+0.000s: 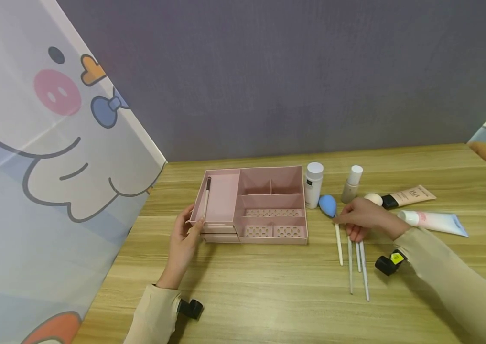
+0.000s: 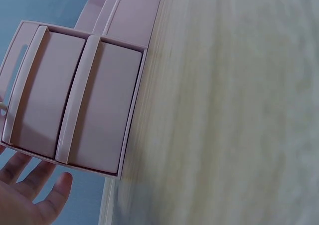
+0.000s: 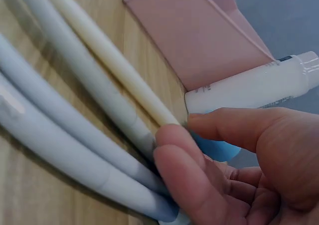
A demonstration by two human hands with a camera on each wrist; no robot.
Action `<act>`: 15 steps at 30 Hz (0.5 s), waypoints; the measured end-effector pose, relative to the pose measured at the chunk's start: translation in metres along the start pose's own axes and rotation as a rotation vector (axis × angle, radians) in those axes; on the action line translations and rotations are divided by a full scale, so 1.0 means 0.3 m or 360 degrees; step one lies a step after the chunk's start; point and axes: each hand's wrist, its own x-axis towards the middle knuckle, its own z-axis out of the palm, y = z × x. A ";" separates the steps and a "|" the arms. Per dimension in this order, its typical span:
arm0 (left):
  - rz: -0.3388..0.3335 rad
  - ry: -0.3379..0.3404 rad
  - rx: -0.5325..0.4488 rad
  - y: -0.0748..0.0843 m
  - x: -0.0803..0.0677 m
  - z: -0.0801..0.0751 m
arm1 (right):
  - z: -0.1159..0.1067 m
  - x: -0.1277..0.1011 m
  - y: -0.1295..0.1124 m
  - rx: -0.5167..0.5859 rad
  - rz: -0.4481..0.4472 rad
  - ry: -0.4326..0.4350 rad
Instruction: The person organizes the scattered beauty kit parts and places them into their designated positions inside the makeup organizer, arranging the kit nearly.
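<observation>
My left hand (image 1: 184,239) grips the near left corner of a pink desktop organizer (image 1: 273,195), thumb at the front edge and fingers along its side. One makeup brush (image 1: 206,198) with a dark upper end lies in the organizer's left top tray. On the right, my right hand (image 1: 365,217) pinches a cream-handled brush (image 1: 339,248) between thumb and forefinger. Several more pale brush handles (image 3: 94,75) lie beside it, their far ends hidden under the hand. A blue makeup sponge (image 1: 328,205) sits just past the fingertips.
A white bottle (image 1: 313,186) stands against the organizer's right side. Behind the right hand are a small white-capped bottle (image 1: 351,185), a round cream-coloured sponge (image 1: 373,198), a beige tube (image 1: 412,196) and a white-capped tube (image 1: 436,223). Two drawers (image 2: 45,95) face forward under the tray.
</observation>
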 end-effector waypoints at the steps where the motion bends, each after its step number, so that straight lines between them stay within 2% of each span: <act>1: -0.0001 -0.0002 -0.0002 0.000 0.000 0.000 | 0.001 0.003 -0.003 -0.0016 0.0012 0.0014; 15: 0.0025 0.0002 0.0000 0.004 -0.003 0.000 | 0.017 0.021 -0.022 -0.0212 -0.0008 0.0116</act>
